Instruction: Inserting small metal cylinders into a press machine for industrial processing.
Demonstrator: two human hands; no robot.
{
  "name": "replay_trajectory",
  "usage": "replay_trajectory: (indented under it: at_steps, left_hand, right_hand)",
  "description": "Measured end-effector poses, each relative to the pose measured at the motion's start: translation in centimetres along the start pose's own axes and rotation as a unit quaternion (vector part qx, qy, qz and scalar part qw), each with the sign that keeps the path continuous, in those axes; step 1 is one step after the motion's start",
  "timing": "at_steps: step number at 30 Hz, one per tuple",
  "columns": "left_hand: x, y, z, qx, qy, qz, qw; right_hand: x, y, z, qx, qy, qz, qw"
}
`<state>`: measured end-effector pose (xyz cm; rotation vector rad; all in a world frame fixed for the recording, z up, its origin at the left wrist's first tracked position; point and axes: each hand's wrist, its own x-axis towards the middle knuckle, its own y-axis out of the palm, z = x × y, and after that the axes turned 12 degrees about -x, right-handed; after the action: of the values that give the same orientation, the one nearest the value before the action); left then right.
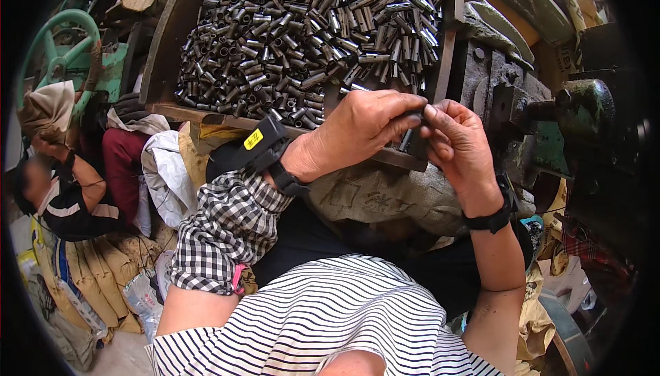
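Note:
My left hand (361,128) reaches over the front right corner of a tray, its thumb and fingers pinched together. My right hand (457,139) meets it there, thumb and forefinger closed at the same spot. Between the fingertips is a small dark metal piece (415,112), mostly covered, so its full shape is hidden. Just below the left fingers a shiny metal tube (405,141) shows; whether it is held or lies in the tray I cannot tell. The wooden tray (159,42) is heaped with short, dark metal tubes (275,39), some with holes in their sides.
Right of the tray stands a greasy machine (584,111) with a spindle-like part. A green handwheel (65,56) is at the far left. Another person (75,190) sits below it, one arm raised. A sack (385,194) lies under the tray's front edge.

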<state>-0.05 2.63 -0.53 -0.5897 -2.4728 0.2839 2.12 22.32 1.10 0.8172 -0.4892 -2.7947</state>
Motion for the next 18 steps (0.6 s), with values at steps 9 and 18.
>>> replay_trajectory:
  at_steps: [9,18]
  left_hand:
    - [0.8,-1.8,-1.9,-0.393,-0.336,0.143,0.844]
    - [-0.5,-5.4,0.3,-0.126,-0.369,0.032,0.920]
  right_hand:
    - [0.2,0.3,0.0,-0.172,-0.027,0.087,0.981]
    - [1.0,3.0,0.3,-0.844,-0.350,-0.029,0.404]
